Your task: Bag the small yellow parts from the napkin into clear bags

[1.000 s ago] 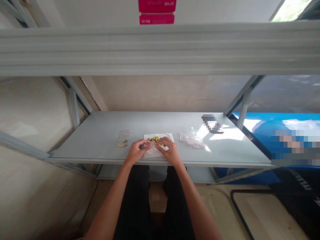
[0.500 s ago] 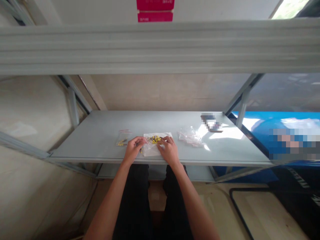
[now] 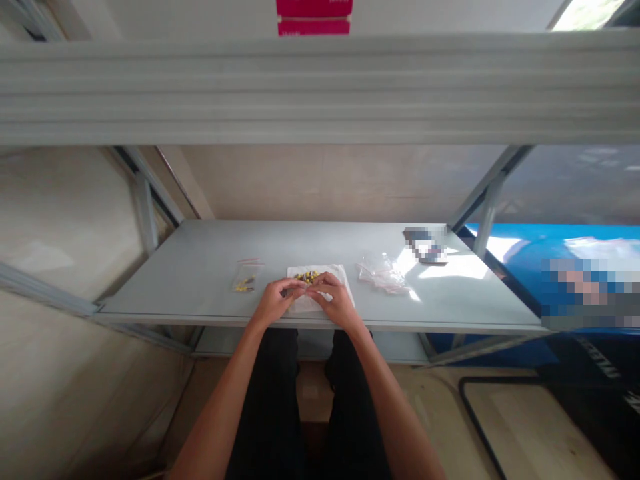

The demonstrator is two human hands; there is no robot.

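Note:
My left hand (image 3: 278, 298) is closed, its thumb and fingers pinching what looks like a small clear plastic bag, mostly hidden by the fingers. My right hand (image 3: 336, 300) is closed too; its fingertips meet those of my left hand, and what they grip is too small to make out. Just beyond the fingertips, small yellow and dark pieces (image 3: 305, 276) lie heaped on a white cloth or paper sheet (image 3: 346, 280). To the left of my left hand, a clear zip bag (image 3: 247, 277) with a few yellow and dark pieces inside rests on the grey shelf (image 3: 200, 267).
Several clear plastic bags (image 3: 384, 275) lie in a loose pile on the right. Behind them is a blurred-out flat object (image 3: 425, 245). A thick shelf beam (image 3: 320, 90) crosses above, with red boxes (image 3: 314, 17) over it. Slanted metal posts (image 3: 493, 193) flank the shelf.
My right hand has moved left from the heap, and its fingertips now meet those of my left hand. My left hand has shifted slightly right. The view has tilted a little.

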